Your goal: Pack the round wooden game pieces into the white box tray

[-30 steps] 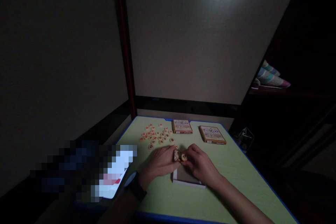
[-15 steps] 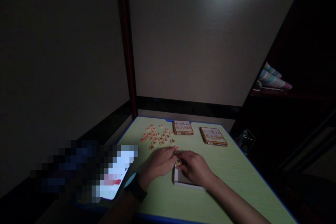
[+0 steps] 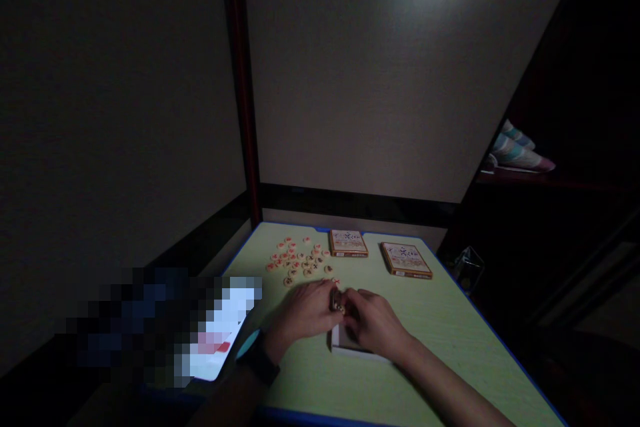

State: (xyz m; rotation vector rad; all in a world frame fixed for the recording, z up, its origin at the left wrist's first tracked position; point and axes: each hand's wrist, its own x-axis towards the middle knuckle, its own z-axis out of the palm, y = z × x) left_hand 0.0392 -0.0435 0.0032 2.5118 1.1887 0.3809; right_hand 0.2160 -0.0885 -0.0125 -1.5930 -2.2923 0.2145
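Both of my hands meet over a small open white box (image 3: 345, 347) on the green table (image 3: 450, 333). My left hand (image 3: 303, 313) and my right hand (image 3: 375, 323) are closed together on a few round wooden game pieces (image 3: 337, 301) held at the box's far end. A dark watch sits on my left wrist (image 3: 257, 357). Several more round pieces (image 3: 299, 260) with red and black marks lie scattered on the table beyond my left hand.
Two flat square boxes, one (image 3: 348, 243) at the middle back and another (image 3: 406, 259) at the back right, lie on the table. A blurred lit object (image 3: 210, 333) sits at the table's left edge. A wall stands behind; folded cloth (image 3: 517, 153) rests on a dark shelf at right.
My hands have drawn closer together and lowered toward the box, covering most of the pieces that showed between my fingers a second ago.
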